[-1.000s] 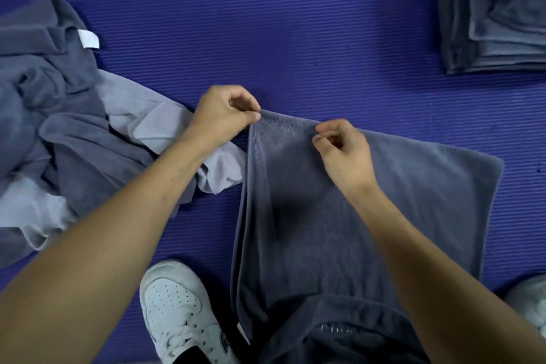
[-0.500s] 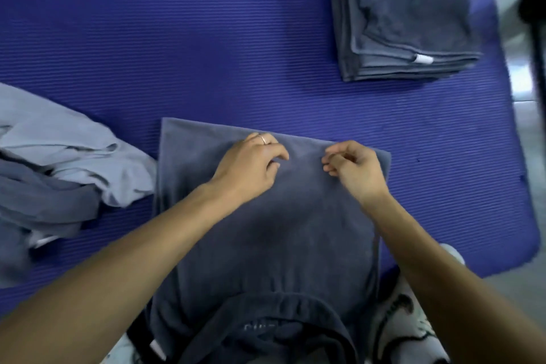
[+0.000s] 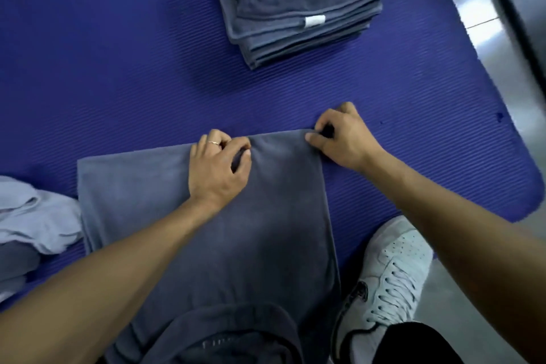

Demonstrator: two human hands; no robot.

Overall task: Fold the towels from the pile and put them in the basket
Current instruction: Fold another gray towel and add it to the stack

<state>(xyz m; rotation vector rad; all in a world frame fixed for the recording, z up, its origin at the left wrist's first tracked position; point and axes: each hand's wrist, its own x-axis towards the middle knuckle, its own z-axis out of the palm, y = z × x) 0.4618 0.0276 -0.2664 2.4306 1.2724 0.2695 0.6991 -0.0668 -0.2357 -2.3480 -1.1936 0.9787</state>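
Two bare hands pinch the far edge of a dark grey towel point(image 3: 206, 230). The left hand point(image 3: 217, 168), wearing a ring, grips mid-edge; the right hand point(image 3: 339, 139) grips the far right corner. The towel lies flat beneath both forearms on a ribbed blue mat point(image 3: 118, 68). Beyond the hands sits a stack of folded grey towels point(image 3: 295, 3); left of the left forearm, a crumpled pile point(image 3: 32, 221). A white sneaker point(image 3: 387, 278) rests under the right forearm on grey floor point(image 3: 484, 32).
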